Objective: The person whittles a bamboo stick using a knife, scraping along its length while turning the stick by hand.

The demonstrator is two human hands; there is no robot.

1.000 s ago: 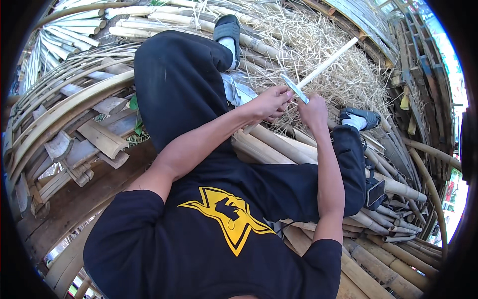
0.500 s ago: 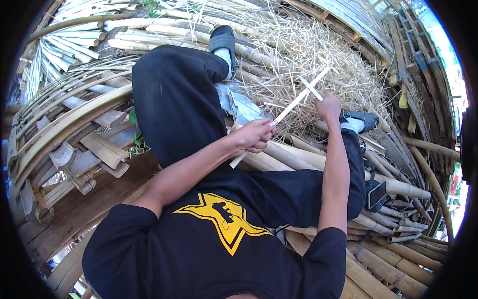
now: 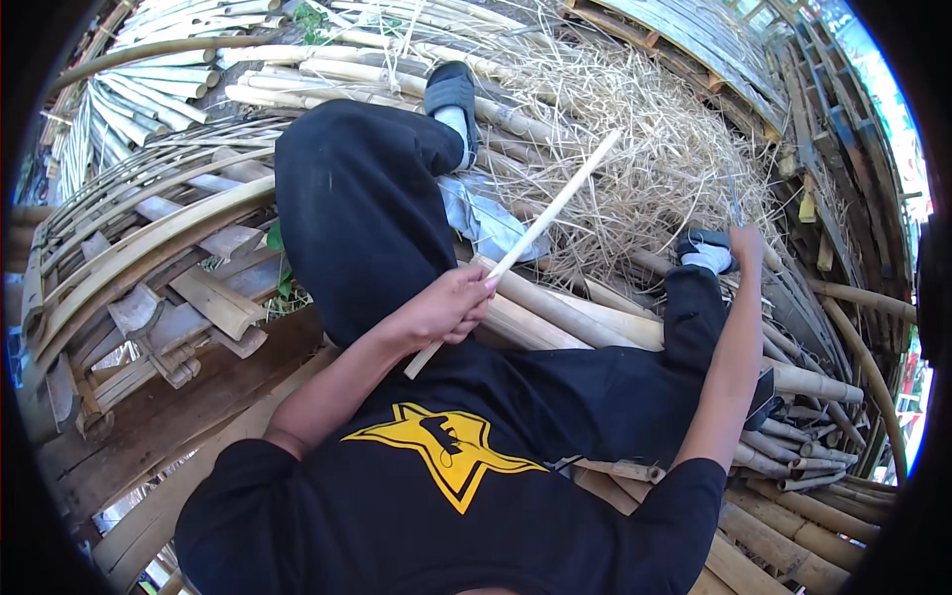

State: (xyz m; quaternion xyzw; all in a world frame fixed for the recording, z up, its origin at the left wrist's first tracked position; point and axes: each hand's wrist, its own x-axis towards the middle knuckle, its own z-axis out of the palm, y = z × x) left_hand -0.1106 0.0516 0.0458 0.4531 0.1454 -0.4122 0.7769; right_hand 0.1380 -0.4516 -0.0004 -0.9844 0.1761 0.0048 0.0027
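Head view shows the left hand [image 3: 446, 307] closed around a pale stick [image 3: 558, 203], which slants up toward a heap of dry strips [image 3: 645, 159]. The right hand [image 3: 747, 245] is out past the shoe [image 3: 706, 238], gripping a thin blade [image 3: 735, 201], well apart from the stick. The stick looks bare and mostly straight, so much seems done; I can't tell what's left.

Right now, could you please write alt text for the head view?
A seated person's left hand grips a pale strip slanting up toward straw; the right hand, held apart, holds a thin blade. Bamboo poles lie around.
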